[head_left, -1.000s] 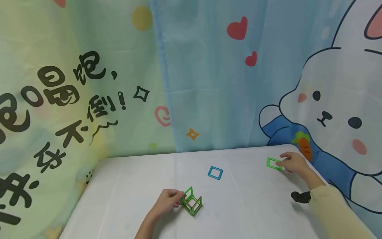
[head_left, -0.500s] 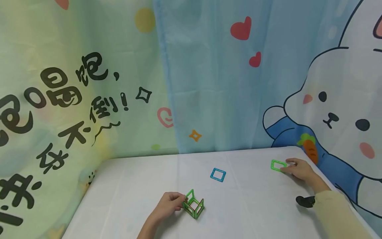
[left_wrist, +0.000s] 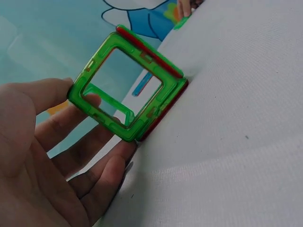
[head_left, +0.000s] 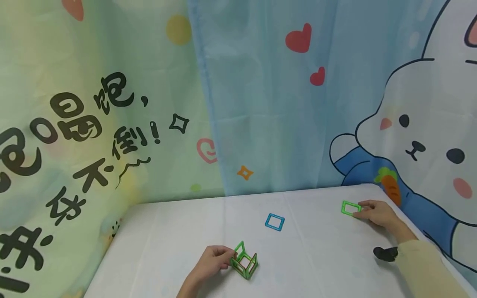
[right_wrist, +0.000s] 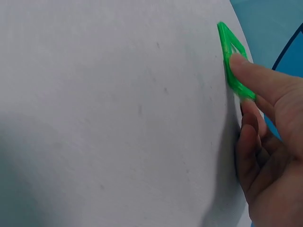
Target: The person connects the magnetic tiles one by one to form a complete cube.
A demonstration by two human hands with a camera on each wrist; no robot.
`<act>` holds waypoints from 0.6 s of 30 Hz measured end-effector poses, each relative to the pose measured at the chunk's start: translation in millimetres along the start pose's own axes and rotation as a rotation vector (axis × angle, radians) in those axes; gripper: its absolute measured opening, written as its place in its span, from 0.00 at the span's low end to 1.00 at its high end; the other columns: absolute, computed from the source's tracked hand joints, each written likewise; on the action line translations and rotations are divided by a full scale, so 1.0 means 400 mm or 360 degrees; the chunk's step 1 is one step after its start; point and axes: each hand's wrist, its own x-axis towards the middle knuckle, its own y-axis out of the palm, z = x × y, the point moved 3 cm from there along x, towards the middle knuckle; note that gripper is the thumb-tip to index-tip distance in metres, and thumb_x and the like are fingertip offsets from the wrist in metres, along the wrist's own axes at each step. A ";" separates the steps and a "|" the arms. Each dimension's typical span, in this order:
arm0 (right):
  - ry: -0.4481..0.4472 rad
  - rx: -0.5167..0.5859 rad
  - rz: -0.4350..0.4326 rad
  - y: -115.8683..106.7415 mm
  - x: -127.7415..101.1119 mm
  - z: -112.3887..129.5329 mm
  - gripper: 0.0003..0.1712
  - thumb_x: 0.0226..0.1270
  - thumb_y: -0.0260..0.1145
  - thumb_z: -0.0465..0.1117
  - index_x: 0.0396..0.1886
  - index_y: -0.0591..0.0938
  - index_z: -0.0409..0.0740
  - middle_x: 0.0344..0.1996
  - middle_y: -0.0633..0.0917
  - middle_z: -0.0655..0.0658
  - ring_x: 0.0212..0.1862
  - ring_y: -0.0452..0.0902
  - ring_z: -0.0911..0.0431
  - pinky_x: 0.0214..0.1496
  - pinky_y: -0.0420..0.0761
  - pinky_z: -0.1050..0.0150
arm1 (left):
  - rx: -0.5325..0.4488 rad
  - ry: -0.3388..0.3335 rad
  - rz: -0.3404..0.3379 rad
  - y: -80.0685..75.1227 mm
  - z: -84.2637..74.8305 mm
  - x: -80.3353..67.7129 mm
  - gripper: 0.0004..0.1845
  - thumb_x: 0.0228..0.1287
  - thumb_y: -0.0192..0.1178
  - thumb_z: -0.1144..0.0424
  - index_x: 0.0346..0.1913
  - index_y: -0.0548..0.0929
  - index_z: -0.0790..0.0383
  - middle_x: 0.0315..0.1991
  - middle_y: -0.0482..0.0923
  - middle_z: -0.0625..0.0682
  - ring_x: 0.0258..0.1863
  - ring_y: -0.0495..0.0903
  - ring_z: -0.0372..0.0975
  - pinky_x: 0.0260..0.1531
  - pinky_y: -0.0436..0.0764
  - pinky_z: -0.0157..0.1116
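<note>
"What could go wrong from here?"

"I think first of the left hand (head_left: 214, 261). Its thumb and a finger pinch only one corner of the box-like figure of joined green translucent plastic square frames (head_left: 246, 271); the other fingers curl loosely below. If the grip twists, a panel may fold at its joint."

"And the right hand (head_left: 378, 215)?"

"Nearly closed. It pinches the single bright green plastic square frame (head_left: 352, 203) by the edge next to the hand, near the far right corner of the white cloth-covered table (head_left: 316, 248). With so small a hold, this frame could slip, perhaps over the side."

"What lies between them?"

"The blue plastic square frame (head_left: 267, 219), on the cloth, with no hand on it."

"And the room?"

"Behind hangs a printed curtain (head_left: 261, 103), green-yellow at left, blue at right, with hearts, dark lettering and a big white rabbit (head_left: 410, 95). The cloth has faint creases. Whether the box-like figure touches it, I cannot tell."
</note>
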 end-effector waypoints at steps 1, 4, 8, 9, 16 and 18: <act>0.0010 0.0011 -0.0031 -0.001 -0.004 -0.004 0.47 0.55 0.74 0.54 0.61 0.68 0.22 0.45 0.75 0.26 0.46 0.67 0.38 0.43 0.70 0.51 | -0.0005 0.0003 0.0004 0.002 0.000 -0.001 0.14 0.67 0.61 0.58 0.42 0.86 0.68 0.36 0.85 0.51 0.31 0.81 0.37 0.31 0.78 0.32; 0.0074 0.0060 -0.0166 -0.004 -0.021 -0.019 0.42 0.57 0.73 0.51 0.59 0.69 0.23 0.46 0.76 0.25 0.44 0.71 0.38 0.41 0.74 0.53 | -0.0027 0.0014 0.0038 0.010 0.001 0.002 0.13 0.66 0.62 0.59 0.41 0.87 0.68 0.35 0.86 0.53 0.30 0.82 0.37 0.30 0.79 0.33; 0.0142 0.0254 -0.0319 0.003 -0.037 -0.028 0.32 0.65 0.67 0.44 0.59 0.69 0.24 0.36 0.81 0.33 0.33 0.78 0.49 0.30 0.78 0.63 | -0.0039 0.0010 0.0058 0.016 0.003 0.007 0.14 0.66 0.62 0.58 0.41 0.87 0.67 0.34 0.85 0.52 0.29 0.82 0.38 0.30 0.80 0.33; 0.0140 0.0311 -0.0342 0.007 -0.039 -0.025 0.31 0.67 0.65 0.43 0.59 0.69 0.24 0.34 0.82 0.36 0.30 0.79 0.52 0.28 0.79 0.64 | -0.0036 0.0003 0.0053 0.016 0.004 0.007 0.14 0.66 0.62 0.57 0.40 0.87 0.67 0.34 0.85 0.52 0.29 0.82 0.38 0.30 0.80 0.33; -0.0135 0.0271 -0.0495 0.040 -0.076 0.061 0.20 0.70 0.62 0.37 0.52 0.74 0.24 0.32 0.82 0.35 0.23 0.80 0.59 0.25 0.80 0.67 | -0.0045 0.0015 0.0045 0.005 0.003 0.002 0.15 0.67 0.61 0.56 0.40 0.87 0.67 0.36 0.85 0.53 0.29 0.82 0.38 0.30 0.79 0.33; -0.0259 0.0209 -0.0527 0.048 -0.092 0.106 0.17 0.68 0.63 0.36 0.49 0.76 0.25 0.33 0.82 0.34 0.24 0.80 0.60 0.24 0.79 0.69 | -0.0037 0.0031 0.0042 0.001 0.003 0.003 0.15 0.68 0.60 0.57 0.40 0.87 0.67 0.36 0.85 0.52 0.29 0.82 0.38 0.30 0.79 0.33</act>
